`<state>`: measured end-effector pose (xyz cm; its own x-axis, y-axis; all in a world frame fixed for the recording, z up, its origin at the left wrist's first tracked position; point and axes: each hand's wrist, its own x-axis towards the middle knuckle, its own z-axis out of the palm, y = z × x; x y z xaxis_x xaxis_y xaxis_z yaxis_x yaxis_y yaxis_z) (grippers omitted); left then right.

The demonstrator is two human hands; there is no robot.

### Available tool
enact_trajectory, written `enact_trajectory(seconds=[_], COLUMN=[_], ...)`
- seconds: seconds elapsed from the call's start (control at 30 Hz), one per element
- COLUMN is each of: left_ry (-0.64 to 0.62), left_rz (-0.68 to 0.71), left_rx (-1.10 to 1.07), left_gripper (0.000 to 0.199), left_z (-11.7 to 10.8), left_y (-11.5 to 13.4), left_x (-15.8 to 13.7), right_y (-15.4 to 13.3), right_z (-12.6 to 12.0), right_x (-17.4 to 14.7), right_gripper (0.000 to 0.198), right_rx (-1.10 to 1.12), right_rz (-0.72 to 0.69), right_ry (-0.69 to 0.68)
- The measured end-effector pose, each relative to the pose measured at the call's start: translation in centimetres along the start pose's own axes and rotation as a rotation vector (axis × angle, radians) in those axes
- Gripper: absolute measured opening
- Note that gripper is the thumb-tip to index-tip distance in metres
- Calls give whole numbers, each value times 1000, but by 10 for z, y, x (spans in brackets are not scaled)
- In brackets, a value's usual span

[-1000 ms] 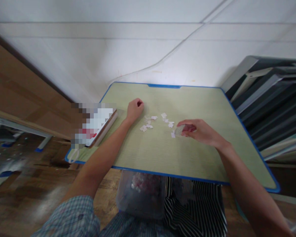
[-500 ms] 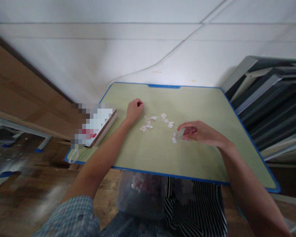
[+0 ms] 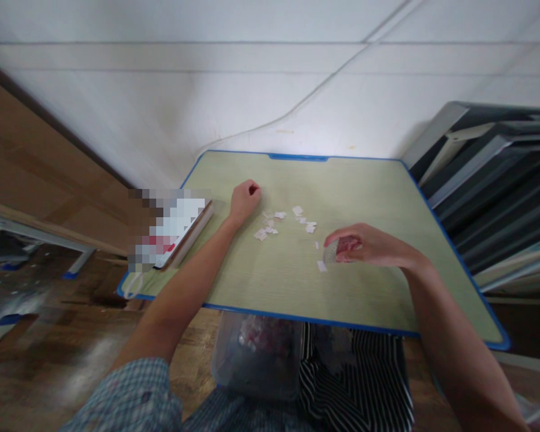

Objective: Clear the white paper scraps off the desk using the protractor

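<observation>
My left hand [image 3: 246,201] rests on the table's far left part, its fingers curled into a loose fist with nothing visible in it. My right hand [image 3: 364,243] is closed around a small see-through, speckled rounded thing [image 3: 330,252]; its exact kind I cannot make out. By the lower edge of that thing lies a white paper scrap [image 3: 321,266], and whether they touch is unclear. Another tiny scrap [image 3: 316,245] lies just left of the right hand. Several more paper scraps [image 3: 270,230] are scattered between both hands, with a few pieces [image 3: 311,228] closer to the right one.
The pale green table [image 3: 261,282] has a blue rim and stands against a white wall. A partly blurred-out box-like object [image 3: 193,225] sits at its left edge. Below the front edge is a clear plastic bin [image 3: 256,360]. Grey folded frames [image 3: 490,156] lean at the right.
My right hand has shifted slightly right and nearer to me with the rounded thing. The scrap beside it has moved the same way. My left hand stays in place.
</observation>
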<state>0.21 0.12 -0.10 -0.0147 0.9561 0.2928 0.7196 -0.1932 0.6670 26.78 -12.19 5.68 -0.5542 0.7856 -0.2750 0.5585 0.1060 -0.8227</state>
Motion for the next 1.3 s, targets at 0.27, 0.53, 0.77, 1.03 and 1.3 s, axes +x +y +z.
enact_trajectory(seconds=[0.27,0.53,0.77,1.03,1.3], left_ry=[-3,-7,5,3,2], left_rz=[1,4,4,4,11], left_rx=[-7,-5,-8,-9,-13], left_gripper=[12,12,12,12,12], left_z=[0,1,1,1,1], left_y=[-1,-3,-3,-1,-1], left_x=[0,1,1,0,0], right_y=[-1,-3,3,7,12], right_z=[-1,0,6,8,6], right_x=[-2,-3,7,12,12], right_gripper=[29,29,31,34,32], right_rx=[-42,-116,-143,-181,-114], right_rz=[24,-21,-59,-54,-42], right_ry=[-9,29,300,358,338])
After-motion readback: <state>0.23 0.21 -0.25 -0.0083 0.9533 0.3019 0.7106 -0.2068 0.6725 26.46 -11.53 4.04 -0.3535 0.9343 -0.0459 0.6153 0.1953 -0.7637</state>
